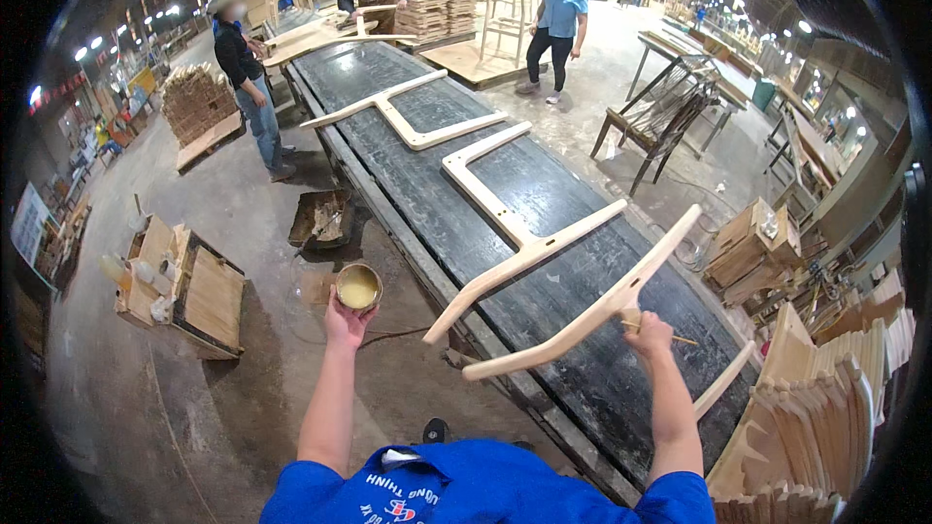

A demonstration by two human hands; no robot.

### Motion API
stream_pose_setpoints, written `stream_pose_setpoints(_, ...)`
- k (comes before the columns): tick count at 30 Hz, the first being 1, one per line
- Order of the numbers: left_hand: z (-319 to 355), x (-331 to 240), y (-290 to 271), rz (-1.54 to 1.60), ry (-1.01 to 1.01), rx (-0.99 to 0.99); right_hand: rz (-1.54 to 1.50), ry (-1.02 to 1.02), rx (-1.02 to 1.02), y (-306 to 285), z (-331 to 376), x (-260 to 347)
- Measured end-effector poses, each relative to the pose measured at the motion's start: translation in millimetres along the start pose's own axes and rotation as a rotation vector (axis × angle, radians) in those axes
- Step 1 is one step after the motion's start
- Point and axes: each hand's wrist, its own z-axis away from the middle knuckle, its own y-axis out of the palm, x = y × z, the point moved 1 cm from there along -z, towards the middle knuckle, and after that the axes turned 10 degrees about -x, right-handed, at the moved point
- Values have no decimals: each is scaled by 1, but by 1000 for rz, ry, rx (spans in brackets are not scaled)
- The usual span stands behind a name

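My left hand [347, 322] is closed around a small round pot [359, 287] of pale yellow liquid, held out beside the belt. My right hand [650, 332] is closed on a thin wooden stick [685, 340], which sticks out on both sides of the fist. That fist is at the crosspiece of the nearest pale wooden chair frame [582, 326] and hides part of it; whether it also grips the frame I cannot tell. Farther along lie a second chair frame [505, 223] and a third [393, 116], both flat on the black conveyor belt [388, 73].
Stacked curved wooden parts [811, 417] crowd the belt's right side. Left of the belt are a wooden box stand [209, 296] with bottles and a dark scrap bin [320, 221]. One person [248, 68] stands at the belt's far left, another [558, 29] beyond it.
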Motion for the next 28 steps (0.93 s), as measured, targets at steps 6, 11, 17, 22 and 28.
stream_pose_setpoints(6,18,47,31,-97,-48,-10,-89,-12,1,58,-17,2)
stream_pose_setpoints(11,31,127,87,-115,-170,-6,-700,-311,-304,9,-41,-27)
stream_pose_setpoints(17,48,243,148,-197,-419,222,-1330,124,-207,-54,-5,-59)
stream_pose_setpoints(22,49,313,178,-398,-561,245,-1665,160,-215,-64,12,-22)
stream_pose_setpoints(28,40,339,206,-472,-575,304,-1221,10,-315,-50,-6,14)
